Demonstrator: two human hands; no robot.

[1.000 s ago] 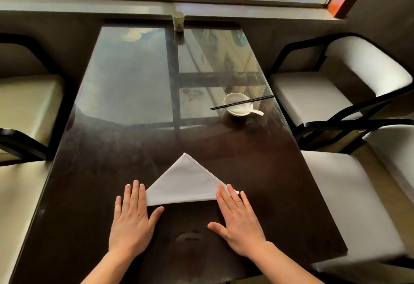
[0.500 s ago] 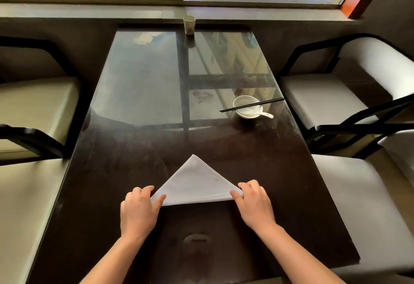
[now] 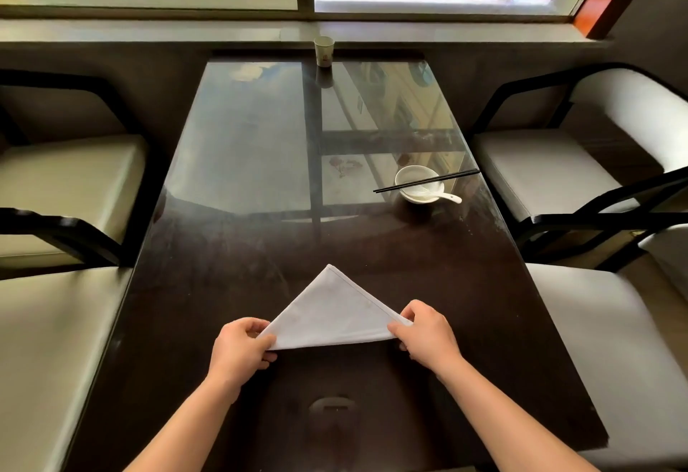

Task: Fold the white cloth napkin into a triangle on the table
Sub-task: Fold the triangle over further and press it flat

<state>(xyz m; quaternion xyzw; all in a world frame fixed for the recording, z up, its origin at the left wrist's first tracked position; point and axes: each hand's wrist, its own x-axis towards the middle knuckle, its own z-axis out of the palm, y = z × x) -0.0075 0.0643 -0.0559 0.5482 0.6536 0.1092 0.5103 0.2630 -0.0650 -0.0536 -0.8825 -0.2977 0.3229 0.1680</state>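
The white cloth napkin (image 3: 331, 313) lies on the dark glass-topped table (image 3: 231, 255) as a triangle, its apex pointing away from me and its long folded edge nearest me. My left hand (image 3: 240, 350) pinches the napkin's left corner between thumb and curled fingers. My right hand (image 3: 424, 334) pinches the right corner the same way. Both corners look slightly raised off the table.
A white bowl (image 3: 419, 184) with a white spoon and black chopsticks (image 3: 426, 180) across it sits at the mid right. A paper cup (image 3: 323, 50) stands at the far edge by the window. Cushioned chairs (image 3: 551, 170) flank both sides of the table.
A second ago both hands lay flat with straight fingers at the napkin's lower corners. They have since curled and now pinch the two corners.
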